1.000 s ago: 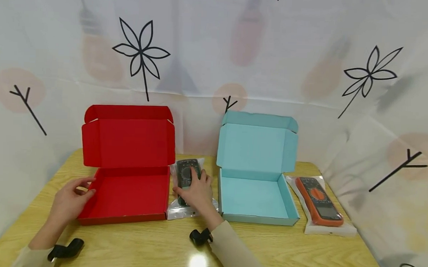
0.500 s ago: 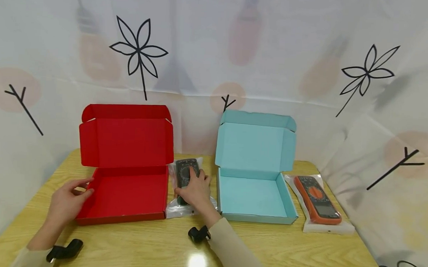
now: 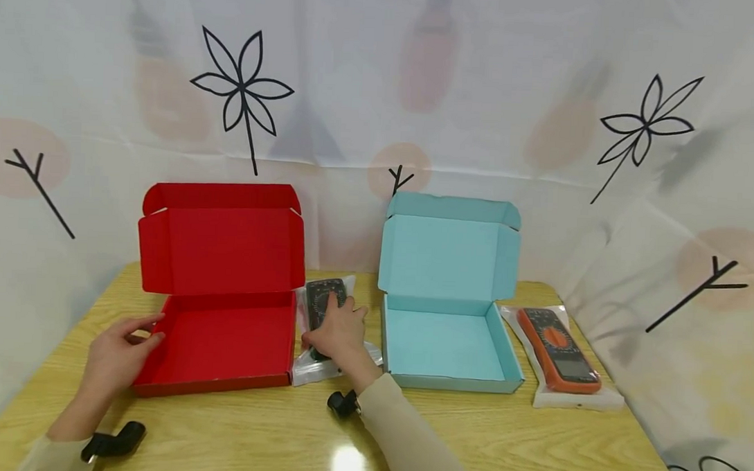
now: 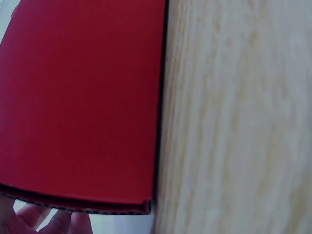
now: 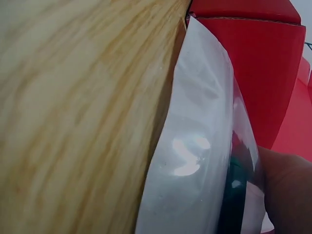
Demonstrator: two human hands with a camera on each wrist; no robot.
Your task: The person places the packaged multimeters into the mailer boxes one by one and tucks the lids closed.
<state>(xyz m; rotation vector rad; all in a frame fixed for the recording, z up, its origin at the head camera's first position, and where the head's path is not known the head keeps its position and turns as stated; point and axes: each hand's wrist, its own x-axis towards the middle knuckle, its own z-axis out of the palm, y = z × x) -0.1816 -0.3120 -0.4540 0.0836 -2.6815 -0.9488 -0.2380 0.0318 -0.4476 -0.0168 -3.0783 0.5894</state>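
Observation:
My right hand [image 3: 337,331] lies over a dark multimeter [image 3: 317,304] in a clear zip bag [image 3: 312,373], between the two boxes. The thumb is along the multimeter's left side and the fingers reach over its face. The bag's pale end [image 5: 190,161] and a dark green edge of the multimeter [image 5: 234,197] show in the right wrist view. My left hand [image 3: 114,354] holds the left wall of an open red cardboard box [image 3: 224,341]. In the left wrist view, some fingers [image 4: 58,222] show beyond the red box's edge.
An open light-blue cardboard box [image 3: 444,345] stands right of the bagged multimeter, its lid raised. Further right lies an orange multimeter [image 3: 556,349] in another clear bag. All rest on a wooden table [image 3: 252,432] before a patterned cloth [image 3: 345,89].
My right hand and the dark multimeter have shifted slightly left. The left hand stays at the red box's wall. The whole head view has moved a little.

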